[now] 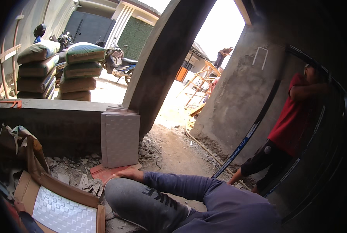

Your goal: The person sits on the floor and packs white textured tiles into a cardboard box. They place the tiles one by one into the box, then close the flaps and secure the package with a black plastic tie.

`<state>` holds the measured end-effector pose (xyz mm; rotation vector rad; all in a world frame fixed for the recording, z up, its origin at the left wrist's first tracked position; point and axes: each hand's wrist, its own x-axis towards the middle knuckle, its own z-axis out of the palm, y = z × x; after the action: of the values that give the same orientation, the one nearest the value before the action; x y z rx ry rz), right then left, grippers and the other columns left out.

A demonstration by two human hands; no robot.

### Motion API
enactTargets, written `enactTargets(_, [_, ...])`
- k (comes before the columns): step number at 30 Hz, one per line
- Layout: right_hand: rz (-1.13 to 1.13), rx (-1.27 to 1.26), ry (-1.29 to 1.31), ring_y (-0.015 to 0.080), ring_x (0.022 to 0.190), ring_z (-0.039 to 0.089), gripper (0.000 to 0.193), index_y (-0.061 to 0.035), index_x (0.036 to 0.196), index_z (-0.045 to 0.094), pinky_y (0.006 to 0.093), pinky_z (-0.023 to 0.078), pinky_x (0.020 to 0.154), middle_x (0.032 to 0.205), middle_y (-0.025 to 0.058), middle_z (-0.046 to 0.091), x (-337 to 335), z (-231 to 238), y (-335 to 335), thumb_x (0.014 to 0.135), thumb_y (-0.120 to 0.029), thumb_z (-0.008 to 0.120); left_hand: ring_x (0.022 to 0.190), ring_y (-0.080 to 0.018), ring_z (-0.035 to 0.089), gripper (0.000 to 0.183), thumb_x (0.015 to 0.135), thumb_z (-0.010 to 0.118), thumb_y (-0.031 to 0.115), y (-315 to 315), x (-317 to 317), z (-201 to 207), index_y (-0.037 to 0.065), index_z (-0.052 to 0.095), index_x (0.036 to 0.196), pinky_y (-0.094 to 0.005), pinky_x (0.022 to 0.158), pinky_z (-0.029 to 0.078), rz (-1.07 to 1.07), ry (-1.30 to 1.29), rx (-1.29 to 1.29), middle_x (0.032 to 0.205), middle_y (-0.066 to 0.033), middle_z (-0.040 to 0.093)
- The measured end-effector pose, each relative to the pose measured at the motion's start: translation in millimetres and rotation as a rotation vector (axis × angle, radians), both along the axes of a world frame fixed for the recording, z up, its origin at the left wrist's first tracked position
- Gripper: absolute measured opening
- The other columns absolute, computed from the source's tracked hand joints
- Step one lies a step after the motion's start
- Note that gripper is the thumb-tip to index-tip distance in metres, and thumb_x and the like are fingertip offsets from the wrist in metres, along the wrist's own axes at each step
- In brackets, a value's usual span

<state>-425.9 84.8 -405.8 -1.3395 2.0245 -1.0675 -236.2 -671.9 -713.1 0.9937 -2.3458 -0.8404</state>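
Observation:
My right hand (pixel 124 174) reaches across in a blue-grey sleeve (pixel 177 184) and lies at the far side of my bent knee in grey trousers (pixel 134 200). Its fingers look extended, partly hidden by the knee, and I see nothing held. Just beyond it a flat red piece of cardboard (pixel 99 171) lies under a stack of grey patterned tiles (pixel 122 139) leaning upright on the low wall. An opened cardboard box (pixel 70 190) at lower left holds a pale tile (pixel 65 211) with a raised pattern. My left hand is out of view.
Rubble (pixel 84 165) and a crumpled brown sack (pixel 30 145) lie along the low wall (pixel 53 122). Full sacks (pixel 80 70) and a motorbike (pixel 121 64) stand outside. At right, a person in a red shirt (pixel 294 112) stands beside long black pipes (pixel 261 112).

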Motion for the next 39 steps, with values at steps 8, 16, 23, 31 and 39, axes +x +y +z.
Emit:
enactTargets(8, [-0.318,0.428,0.117,0.0322,0.115,0.071,0.053,-0.0011,0.132,0.069,0.0402,0.054,0.100,0.118,0.0235,0.075,-84,-4,1,0.098,-0.042,0.070,0.062,-0.0102,0.052,0.012,0.092,0.073,0.013,-67,212,-35,0.001,0.069,0.093,-0.0280,0.056,0.042,0.190,0.181,0.211,0.078,0.0009,0.062])
enactTargets(16, [-0.784,0.261,1.244,0.0356,0.134,0.054,0.057,-0.0036,0.139,0.059,0.0459,0.041,0.114,0.139,0.0175,0.058,-323,-2,14,0.087,-0.019,0.074,0.077,-0.0232,0.063,0.013,0.084,0.070,0.011,31,425,14,0.005,0.072,0.096,-0.0459,0.063,0.053,0.795,-0.147,0.591,0.083,-0.0054,0.064])
enactTargets(23, [-0.735,0.279,1.170,0.0344,0.125,0.059,0.049,-0.0053,0.126,0.065,0.0460,0.046,0.107,0.123,0.0145,0.064,-334,3,19,0.086,-0.031,0.078,0.105,-0.0298,0.064,0.032,0.090,0.070,0.022,34,454,46,0.003,0.070,0.116,-0.0532,0.076,0.058,0.801,-0.281,0.690,0.108,-0.0119,0.067])
enactTargets(31, [-0.620,0.411,0.956,0.0361,0.085,0.072,0.046,-0.0126,0.092,0.074,0.0478,0.053,0.077,0.084,0.0138,0.073,-238,46,38,0.086,-0.058,0.074,0.084,-0.0180,0.065,0.032,0.086,0.075,0.018,-26,387,25,0.008,0.073,0.116,-0.0378,0.070,0.056,0.562,-0.227,0.479,0.095,-0.0017,0.068])
enactTargets(39, [-0.339,-0.021,0.939,0.0317,0.092,0.076,0.038,-0.0018,0.115,0.074,0.0381,0.055,0.085,0.100,0.0197,0.077,-180,125,-44,0.095,-0.035,0.075,0.079,-0.0182,0.066,0.031,0.090,0.079,0.027,21,334,66,0.004,0.075,0.110,-0.0340,0.070,0.058,0.511,-0.354,0.443,0.096,-0.0050,0.071])
